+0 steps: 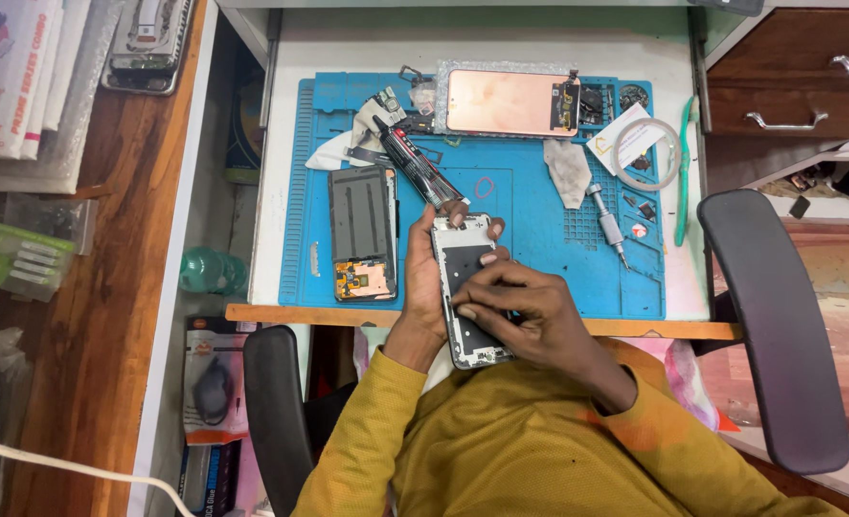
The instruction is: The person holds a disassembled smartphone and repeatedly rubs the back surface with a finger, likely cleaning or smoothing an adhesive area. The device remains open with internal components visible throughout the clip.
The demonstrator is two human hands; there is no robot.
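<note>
Cradling an opened phone frame (pixel 464 287) at centre frame, the left hand (pixel 424 287) had its grip wrapped round it, while the right hand (pixel 520 311) pressed its fingertips (pixel 466 311) on it, above the blue mat (pixel 539 239) on the surface.

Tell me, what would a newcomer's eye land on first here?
Probably the two hands at the centre: the left hand cradles an opened phone frame while the right hand presses fingers onto it. Behind them lies a bright blue work mat, with a copper-coloured phone screen at its far edge and another dismantled phone on the left.
</note>
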